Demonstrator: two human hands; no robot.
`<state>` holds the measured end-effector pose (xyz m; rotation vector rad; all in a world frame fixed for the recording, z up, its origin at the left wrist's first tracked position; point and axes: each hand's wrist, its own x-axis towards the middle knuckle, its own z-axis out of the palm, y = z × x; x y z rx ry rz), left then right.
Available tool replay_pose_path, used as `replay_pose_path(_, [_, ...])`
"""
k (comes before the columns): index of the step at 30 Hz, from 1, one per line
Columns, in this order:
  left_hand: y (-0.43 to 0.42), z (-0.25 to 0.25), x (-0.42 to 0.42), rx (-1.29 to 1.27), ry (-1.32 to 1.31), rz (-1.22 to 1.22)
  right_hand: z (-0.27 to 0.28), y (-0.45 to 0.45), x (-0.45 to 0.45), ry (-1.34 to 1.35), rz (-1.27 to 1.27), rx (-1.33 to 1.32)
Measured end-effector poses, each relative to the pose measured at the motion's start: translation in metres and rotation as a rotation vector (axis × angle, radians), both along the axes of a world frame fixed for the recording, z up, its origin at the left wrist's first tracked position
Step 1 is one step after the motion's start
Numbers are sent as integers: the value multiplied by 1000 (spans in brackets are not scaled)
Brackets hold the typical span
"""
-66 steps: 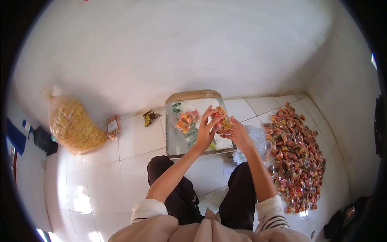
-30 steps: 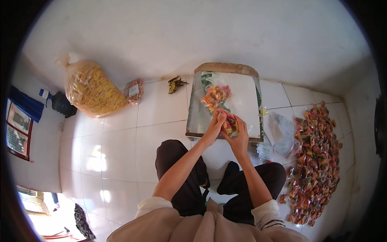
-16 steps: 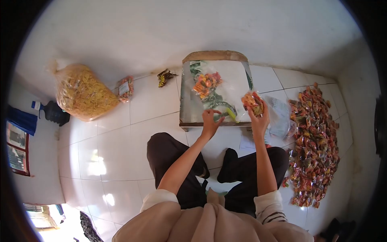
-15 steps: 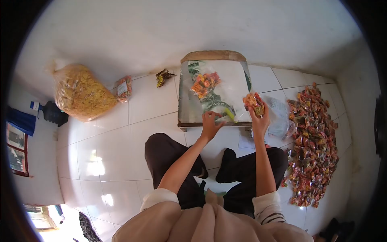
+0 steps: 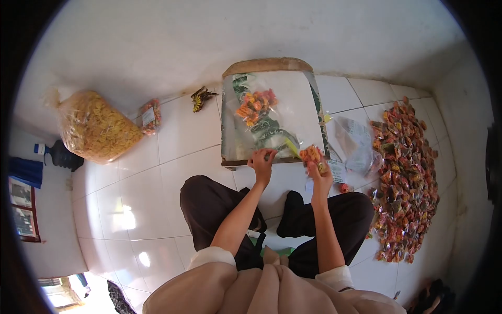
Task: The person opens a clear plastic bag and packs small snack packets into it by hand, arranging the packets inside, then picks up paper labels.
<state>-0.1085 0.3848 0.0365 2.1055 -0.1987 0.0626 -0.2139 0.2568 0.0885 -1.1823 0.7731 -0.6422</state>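
Observation:
A low table (image 5: 303, 104) with a printed sheet on top stands in front of me. On it lies a cluster of small orange and red snack packets (image 5: 256, 106). My right hand (image 5: 321, 175) grips a clear snack packet (image 5: 312, 154) over the table's front right corner. At the front edge, my left hand (image 5: 263, 159) has its fingers curled together; whatever they pinch, if anything, is too small to make out. A yellow-green strip (image 5: 292, 147) lies on the tabletop between the two hands.
A big heap of snack packets (image 5: 405, 183) covers the floor at the right. Clear plastic bags (image 5: 358, 144) lie beside the table. Farther left are bananas (image 5: 201, 98), a labelled red packet (image 5: 150, 116), a large sack of yellow chips (image 5: 99, 128) and a dark water jug (image 5: 65, 156).
My right hand has moved left and down with the packet, closer to my left hand. My left hand has shifted slightly left, and the view has turned a little.

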Motion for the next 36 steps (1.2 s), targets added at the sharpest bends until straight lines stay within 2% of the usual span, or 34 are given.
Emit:
replay_pose_path(2, [2, 6, 0, -76, -21, 30, 9, 21, -6, -4, 161, 221])
replay_pose_path(4, [5, 10, 0, -153, -41, 56, 5, 35, -3, 17, 150, 187])
replay_pose_path(7, [7, 17, 3, -188, -101, 42, 20, 38, 10, 106, 121, -148])
replay_pose_path(8, [8, 19, 3, -218, -91, 31, 17, 37, 14, 101, 122, -151])
replay_pose_path(10, [9, 19, 1, -251, -81, 16, 11, 32, 17, 351, 171, -732])
replay_pose_path(11, [11, 19, 1, -265, -95, 7, 9, 31, 16, 347, 167, -737])
replay_pose_path(13, [10, 23, 6, -284, -118, 2, 14, 31, 21, 316, 219, -1043])
replay_pose_path(16, [9, 24, 0, -299, -107, 15, 22, 42, 29, 272, 323, -1119])
replay_pose_path(18, [8, 25, 2, -435, -114, -42, 14, 44, 40, 263, 315, -1112])
replay_pose_path(20, [10, 25, 1, -467, -35, -48, 7, 47, 55, 258, 333, -629])
replay_pose_path(21, [13, 24, 0, -501, 49, -57, -6, 43, 66, 252, 339, -627])
replay_pose_path(22, [17, 21, -1, -498, 44, -49, -24, 35, 78, 247, 400, -490])
replay_pose_path(23, [22, 15, -2, -423, -57, -33, -33, 32, 87, 241, 461, -353])
replay_pose_path(24, [25, 10, 2, -346, -158, -15, -29, 35, 90, 235, 472, -352])
replay_pose_path(25, [28, 5, 12, -344, -165, -5, -18, 38, 92, 85, 511, -190])
replay_pose_path(26, [29, -1, 25, -425, -169, 134, -7, 41, 95, -62, 547, -28])
replay_pose_path(27, [30, -4, 38, -505, -169, 273, -5, 39, 98, -73, 600, -65])
replay_pose_path(28, [32, 2, 54, -506, -168, 280, -17, 38, 104, -70, 607, -65])
replay_pose_path(30, [36, 10, 95, -495, 42, 344, -45, 39, 114, -22, 569, 43])
replay_pose_path(31, [36, 4, 115, -495, 50, 347, -39, 39, 117, -13, 570, 44])
replay_pose_path(33, [36, -15, 150, -754, 250, 158, -7, 44, 122, -73, 676, 176])
replay_pose_path(34, [34, -15, 158, -751, 255, 163, -5, 47, 128, -68, 678, 181])
replay_pose_path(36, [29, -16, 165, -805, 397, -24, -6, 53, 140, -118, 613, 193])
